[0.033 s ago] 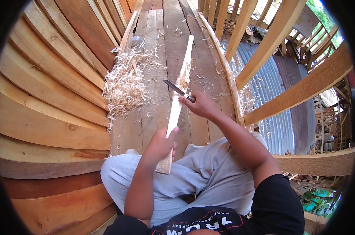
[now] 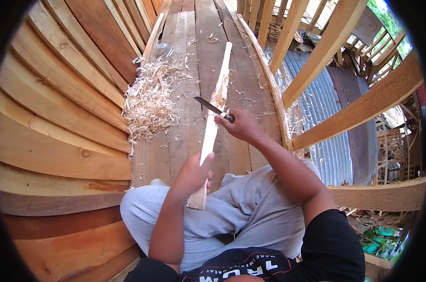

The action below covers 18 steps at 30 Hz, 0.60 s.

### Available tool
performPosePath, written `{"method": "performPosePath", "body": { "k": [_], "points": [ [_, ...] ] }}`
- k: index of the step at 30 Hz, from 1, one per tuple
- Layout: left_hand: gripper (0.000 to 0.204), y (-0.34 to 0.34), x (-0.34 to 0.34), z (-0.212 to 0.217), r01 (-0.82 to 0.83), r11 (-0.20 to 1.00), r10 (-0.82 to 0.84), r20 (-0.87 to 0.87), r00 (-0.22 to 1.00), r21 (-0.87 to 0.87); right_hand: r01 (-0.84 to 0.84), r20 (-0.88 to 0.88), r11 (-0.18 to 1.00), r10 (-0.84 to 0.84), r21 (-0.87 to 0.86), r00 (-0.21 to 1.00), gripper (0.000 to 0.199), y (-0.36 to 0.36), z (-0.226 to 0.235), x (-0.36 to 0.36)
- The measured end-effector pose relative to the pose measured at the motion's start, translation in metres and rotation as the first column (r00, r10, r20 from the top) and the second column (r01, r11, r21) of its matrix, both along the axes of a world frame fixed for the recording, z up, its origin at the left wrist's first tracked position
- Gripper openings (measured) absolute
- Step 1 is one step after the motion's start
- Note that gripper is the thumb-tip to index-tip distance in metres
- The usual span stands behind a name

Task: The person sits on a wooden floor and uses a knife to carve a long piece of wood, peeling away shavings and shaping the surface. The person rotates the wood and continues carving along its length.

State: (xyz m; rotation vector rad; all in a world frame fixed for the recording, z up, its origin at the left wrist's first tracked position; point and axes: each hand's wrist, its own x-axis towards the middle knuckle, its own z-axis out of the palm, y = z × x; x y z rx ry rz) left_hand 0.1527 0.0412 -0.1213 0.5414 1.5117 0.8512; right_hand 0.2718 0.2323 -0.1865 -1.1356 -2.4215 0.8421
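Observation:
A long pale wooden stick point(image 2: 210, 140) slants away from my lap, its blocky near end over my crossed legs and its slim tip at the far end. Part of its middle is rough and brownish; the near stretch is smooth and white. My left hand point(image 2: 192, 175) is closed round it just above the near end. In my right hand point(image 2: 241, 125) is the dark handle of a knife point(image 2: 207, 104). Its blade lies across the stick below the rough part and points up to the left. The fingers of my right hand are also against the stick's right side.
Curly wood shavings point(image 2: 149, 105) are heaped on the plank floor point(image 2: 184, 150) to the left, beside a small clear container point(image 2: 163, 49). Boards point(image 2: 57, 136) line the left side. On the right runs a slatted wooden railing point(image 2: 323, 61), with corrugated metal sheets point(image 2: 337, 150) beyond it.

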Motion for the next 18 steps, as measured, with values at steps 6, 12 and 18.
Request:
{"method": "performPosePath", "body": {
  "k": [6, 12, 18],
  "points": [
    [0.033, 0.001, 0.003, 0.001, -0.015, 1.000, 0.015, 0.019, 1.000, 0.015, 0.102, 0.073, 0.981, -0.115, 0.166, 0.991, 0.063, -0.005, 0.002, -0.006],
    [0.031, -0.005, 0.002, -0.007, 0.018, 1.000, -0.017, -0.026, 1.000, 0.022, 0.213, 0.197, 0.695, -0.104, -0.687, 0.975, 0.069, -0.003, 0.019, -0.012],
    [0.029, -0.008, 0.004, 0.007, 0.013, 1.000, -0.013, 0.055, 0.998, -0.003, -0.208, -0.218, -0.197, 0.032, -0.958, 0.975, 0.066, 0.029, -0.018, 0.009]
  ]
}}
